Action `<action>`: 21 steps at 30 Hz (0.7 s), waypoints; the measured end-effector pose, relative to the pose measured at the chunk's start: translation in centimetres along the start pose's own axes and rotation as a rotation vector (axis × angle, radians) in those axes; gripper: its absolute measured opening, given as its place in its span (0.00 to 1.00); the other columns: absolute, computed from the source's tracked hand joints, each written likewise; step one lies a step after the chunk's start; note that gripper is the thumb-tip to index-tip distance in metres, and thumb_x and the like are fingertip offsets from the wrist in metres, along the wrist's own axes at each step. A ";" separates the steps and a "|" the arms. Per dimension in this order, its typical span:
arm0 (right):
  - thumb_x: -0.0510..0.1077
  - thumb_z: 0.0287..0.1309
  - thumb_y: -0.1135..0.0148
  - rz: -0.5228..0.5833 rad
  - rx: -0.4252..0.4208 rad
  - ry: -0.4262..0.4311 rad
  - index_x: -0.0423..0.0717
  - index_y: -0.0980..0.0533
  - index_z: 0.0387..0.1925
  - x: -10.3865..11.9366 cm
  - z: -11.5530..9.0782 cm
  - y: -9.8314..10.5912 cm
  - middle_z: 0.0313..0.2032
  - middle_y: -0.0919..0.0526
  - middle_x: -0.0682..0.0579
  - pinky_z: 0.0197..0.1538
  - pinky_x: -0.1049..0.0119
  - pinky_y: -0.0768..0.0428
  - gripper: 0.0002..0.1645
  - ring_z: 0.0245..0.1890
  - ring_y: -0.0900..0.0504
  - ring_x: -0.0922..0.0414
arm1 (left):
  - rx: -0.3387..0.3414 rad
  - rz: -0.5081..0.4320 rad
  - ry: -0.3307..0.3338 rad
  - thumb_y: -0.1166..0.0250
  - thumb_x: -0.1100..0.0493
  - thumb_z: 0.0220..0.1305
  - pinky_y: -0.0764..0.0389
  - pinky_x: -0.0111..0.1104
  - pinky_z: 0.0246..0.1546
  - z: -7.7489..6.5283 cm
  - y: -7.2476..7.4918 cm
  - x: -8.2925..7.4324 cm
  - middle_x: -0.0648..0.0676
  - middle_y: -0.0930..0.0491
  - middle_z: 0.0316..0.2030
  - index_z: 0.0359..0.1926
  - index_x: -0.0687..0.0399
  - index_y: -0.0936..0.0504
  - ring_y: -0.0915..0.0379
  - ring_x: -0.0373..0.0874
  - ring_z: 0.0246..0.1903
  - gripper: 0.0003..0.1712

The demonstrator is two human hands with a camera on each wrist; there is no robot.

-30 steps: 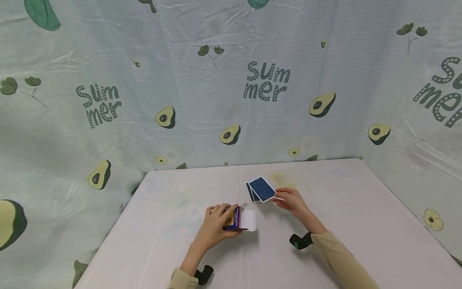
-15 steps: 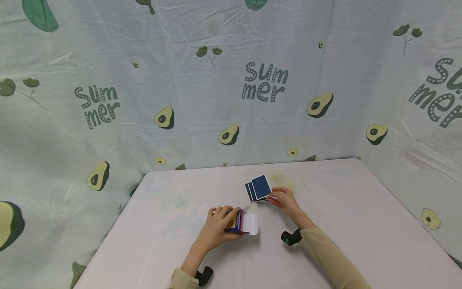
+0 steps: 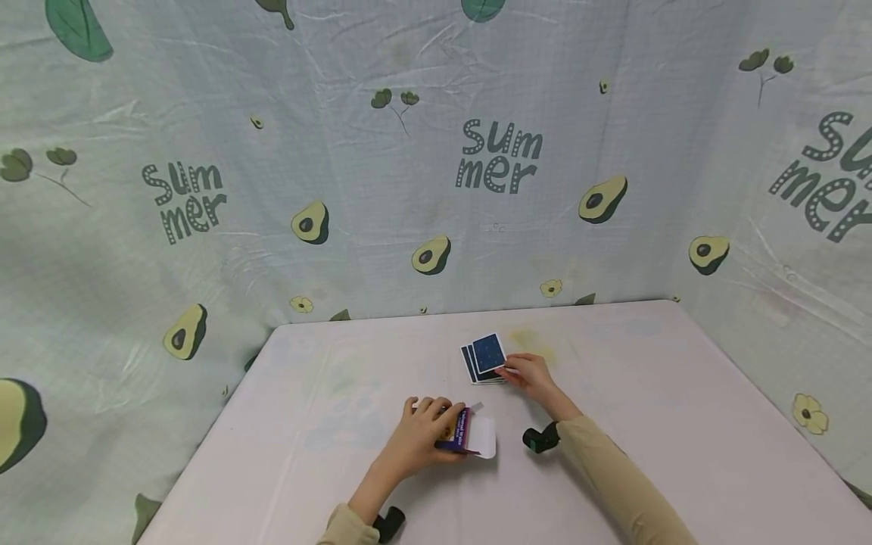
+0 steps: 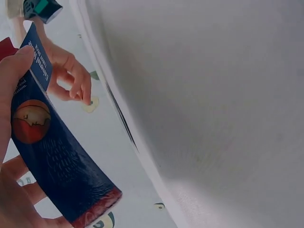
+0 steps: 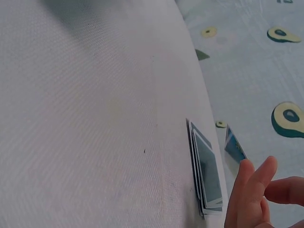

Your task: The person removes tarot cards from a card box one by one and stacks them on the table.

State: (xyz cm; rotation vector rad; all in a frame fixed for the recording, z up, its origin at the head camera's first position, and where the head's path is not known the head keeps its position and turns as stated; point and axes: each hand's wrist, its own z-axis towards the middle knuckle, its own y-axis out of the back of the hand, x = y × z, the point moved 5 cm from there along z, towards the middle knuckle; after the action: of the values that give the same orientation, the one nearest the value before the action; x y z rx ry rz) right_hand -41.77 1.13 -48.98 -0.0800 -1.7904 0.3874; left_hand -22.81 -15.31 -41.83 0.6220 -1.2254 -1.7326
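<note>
A tarot card box (image 3: 453,430), blue and purple with "Universal" lettering, is gripped by my left hand (image 3: 422,439), thumb on one side and fingers on the other. Its white flap (image 3: 482,437) hangs open toward the right. The left wrist view shows the box's blue face (image 4: 61,161) with a round face picture. My right hand (image 3: 531,376) pinches a blue-backed tarot card (image 3: 489,353) at its lower right corner. That card (image 5: 234,146) is raised and tilted above a fanned pile of cards (image 3: 468,365), which lies on the table.
The table (image 3: 327,439) has a pale cloth with faint stains. Behind it and at both sides hangs a sheet (image 3: 381,166) printed with avocados and "summer". A black wrist camera (image 3: 541,437) sits under the right wrist, another (image 3: 390,524) under the left.
My right hand has moved left with the card, bringing it further over the pile. My left hand, with the box, has shifted slightly right and nearer the front.
</note>
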 end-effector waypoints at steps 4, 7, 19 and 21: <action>0.31 0.44 0.36 0.030 0.028 -0.006 0.30 0.29 0.43 -6.7 10.0 3.5 0.35 0.21 0.35 0.36 0.61 0.19 0.21 0.30 0.16 0.48 | 0.026 0.037 -0.012 0.33 0.35 0.40 0.35 0.48 0.49 0.1 -0.5 -0.2 0.47 0.28 0.46 0.58 0.44 0.32 0.32 0.42 0.44 0.43; 0.33 0.33 0.29 0.064 0.021 -0.034 0.33 0.29 0.41 -11.7 17.2 6.2 0.33 0.20 0.37 0.35 0.59 0.20 0.28 0.30 0.16 0.47 | 0.046 0.057 -0.021 0.34 0.34 0.40 0.35 0.48 0.49 0.2 -0.7 -0.4 0.47 0.28 0.46 0.58 0.43 0.33 0.32 0.42 0.44 0.43; 0.27 0.41 0.38 0.011 0.013 -0.054 0.29 0.29 0.41 -9.1 12.8 4.3 0.32 0.21 0.37 0.36 0.62 0.19 0.20 0.29 0.16 0.48 | 0.090 0.129 -0.076 0.36 0.30 0.40 0.34 0.49 0.47 0.6 -1.1 -1.1 0.47 0.28 0.43 0.56 0.42 0.34 0.32 0.42 0.42 0.43; 0.27 0.38 0.36 0.020 0.016 -0.042 0.29 0.28 0.38 -8.1 11.4 3.8 0.28 0.21 0.38 0.32 0.64 0.19 0.19 0.25 0.16 0.50 | 0.093 0.125 -0.077 0.36 0.30 0.40 0.34 0.49 0.47 0.7 -1.2 -1.2 0.47 0.28 0.43 0.56 0.43 0.34 0.33 0.42 0.42 0.43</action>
State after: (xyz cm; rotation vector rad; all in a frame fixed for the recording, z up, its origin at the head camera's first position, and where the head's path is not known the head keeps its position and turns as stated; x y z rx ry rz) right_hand -51.12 0.12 -60.00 -0.0797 -1.8284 0.4205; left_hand -23.25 -13.84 -42.74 0.5248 -1.3758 -1.6159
